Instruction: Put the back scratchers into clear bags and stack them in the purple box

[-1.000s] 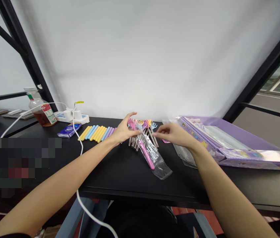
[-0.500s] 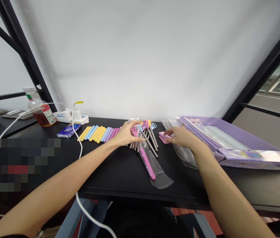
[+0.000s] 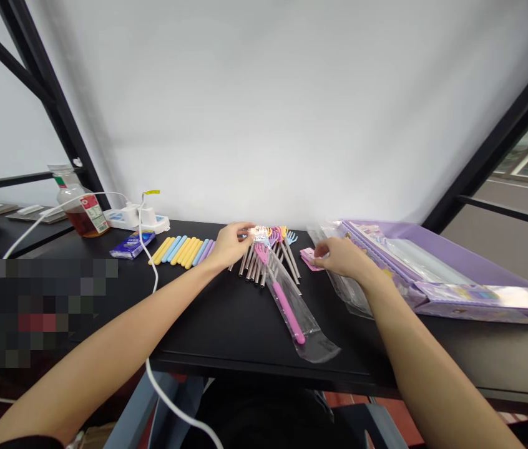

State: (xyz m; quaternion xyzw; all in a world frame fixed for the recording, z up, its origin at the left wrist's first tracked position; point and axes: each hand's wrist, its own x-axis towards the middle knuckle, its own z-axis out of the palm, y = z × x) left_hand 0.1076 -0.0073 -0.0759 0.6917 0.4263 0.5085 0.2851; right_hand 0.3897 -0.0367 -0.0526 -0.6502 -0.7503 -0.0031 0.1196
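Head view: your left hand (image 3: 233,244) held the upper end of a clear plastic sleeve (image 3: 319,346) between thumb and fingers; inside, a pink back scratcher (image 3: 288,313) slanted toward you above the black table (image 3: 226,324). Your right hand (image 3: 339,257), fingertips drawn close together, touched pink cards (image 3: 308,257); whether it gripped them could not be told. Metal-shafted back scratchers (image 3: 293,258) lay behind the sleeve, pastel handles (image 3: 183,252) to the left.
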